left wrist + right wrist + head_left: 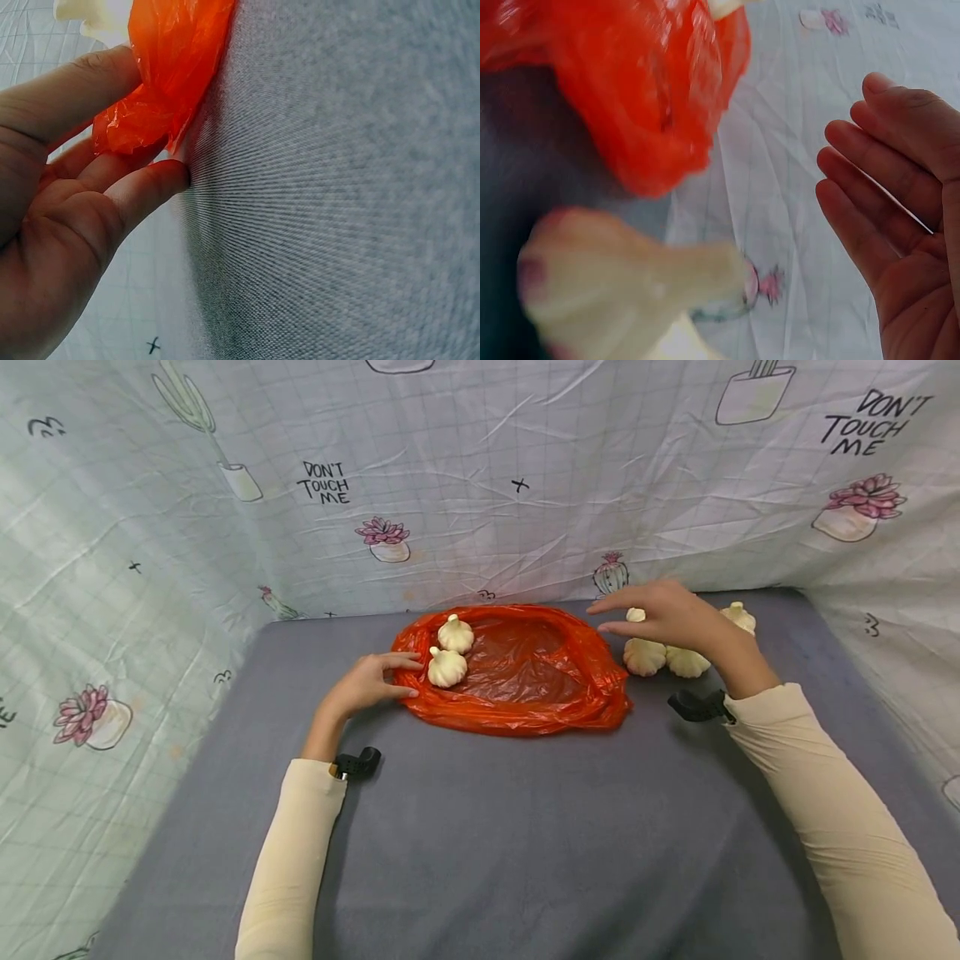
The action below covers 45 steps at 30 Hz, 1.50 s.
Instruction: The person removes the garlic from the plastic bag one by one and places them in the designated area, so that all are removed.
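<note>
An orange-red plastic bag [517,718] lies spread on the table with its mouth facing up and its rim rolled back. Two garlic bulbs [447,667] sit inside at its left end. My left hand [365,683] holds the bag's left edge, the thumb on one side of the plastic [169,67] and the fingers round the other. My right hand [667,617] hovers over the bag's right end, fingers extended and holding nothing. Beneath and beside it stand several more garlic bulbs [687,663], partly hidden by the hand; one garlic bulb [607,285] appears close up in the right wrist view.
A grey cloth [487,827] covers the table. Behind and at both sides hangs a pale printed curtain [465,485], close to the table's back edge. Each wrist carries a small black camera [360,762].
</note>
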Tool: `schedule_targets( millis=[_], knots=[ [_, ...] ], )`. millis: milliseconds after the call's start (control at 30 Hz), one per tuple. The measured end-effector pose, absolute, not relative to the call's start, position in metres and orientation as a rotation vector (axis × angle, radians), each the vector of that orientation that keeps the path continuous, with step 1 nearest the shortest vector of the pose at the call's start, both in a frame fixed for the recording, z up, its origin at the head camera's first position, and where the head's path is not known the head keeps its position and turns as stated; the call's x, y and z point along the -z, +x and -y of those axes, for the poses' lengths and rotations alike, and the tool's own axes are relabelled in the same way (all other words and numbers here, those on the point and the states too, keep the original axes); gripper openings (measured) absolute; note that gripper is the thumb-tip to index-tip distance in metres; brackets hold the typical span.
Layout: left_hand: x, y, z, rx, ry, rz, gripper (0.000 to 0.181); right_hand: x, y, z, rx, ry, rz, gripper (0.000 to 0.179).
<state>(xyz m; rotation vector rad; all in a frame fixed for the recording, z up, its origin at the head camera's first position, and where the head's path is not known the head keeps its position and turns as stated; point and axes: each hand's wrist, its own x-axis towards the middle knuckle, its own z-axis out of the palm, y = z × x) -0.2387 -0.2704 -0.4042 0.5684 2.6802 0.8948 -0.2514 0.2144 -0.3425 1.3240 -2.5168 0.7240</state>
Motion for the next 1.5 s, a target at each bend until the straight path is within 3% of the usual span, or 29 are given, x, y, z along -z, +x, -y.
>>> schedule_targets(
  millis=[700, 1500],
  knots=[
    [0.406, -0.238, 0.273, -0.883, 0.555, -2.685, 0.046, 0.323, -0.314, -0.091, -0.82, 1.563, 2.743, 0.028],
    [0.404, -0.241, 0.272, -0.866, 0.582, -2.673, 0.045, 0.378, -0.354, -0.027, -1.19, 1.596, 2.712, 0.036]
  ],
)
